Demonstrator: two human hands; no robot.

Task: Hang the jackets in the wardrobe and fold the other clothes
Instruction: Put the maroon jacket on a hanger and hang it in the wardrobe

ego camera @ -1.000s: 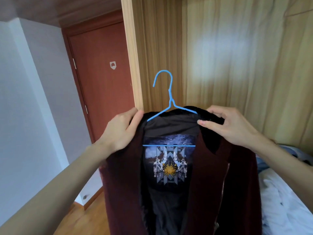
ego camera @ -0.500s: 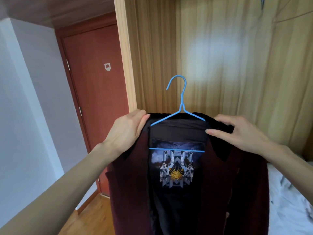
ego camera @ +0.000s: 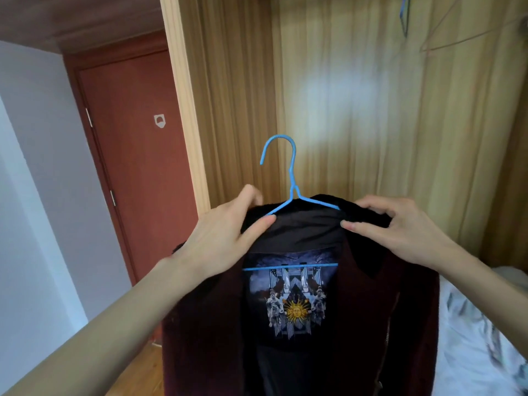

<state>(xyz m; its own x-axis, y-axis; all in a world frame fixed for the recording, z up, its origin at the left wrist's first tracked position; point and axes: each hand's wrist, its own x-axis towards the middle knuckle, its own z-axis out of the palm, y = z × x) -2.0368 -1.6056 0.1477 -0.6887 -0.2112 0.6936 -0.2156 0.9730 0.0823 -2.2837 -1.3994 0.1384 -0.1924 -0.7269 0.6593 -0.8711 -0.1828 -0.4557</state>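
- Between the left hand (ego camera: 225, 238) and the right hand (ego camera: 400, 227), the jacket (ego camera: 205, 338) looks like dark maroon, fuzzy, matt cloth.
- Its lining (ego camera: 300, 232) just beside the thumbs is smoother black fabric with a faint sheen.
- The hanger (ego camera: 291, 181) above the hands is thin, blue-coated, smooth wire.
- The wardrobe (ego camera: 357, 110) behind the hands is light, glossy wood grain.
- The door (ego camera: 137, 167) beyond the left hand is reddish, matt.
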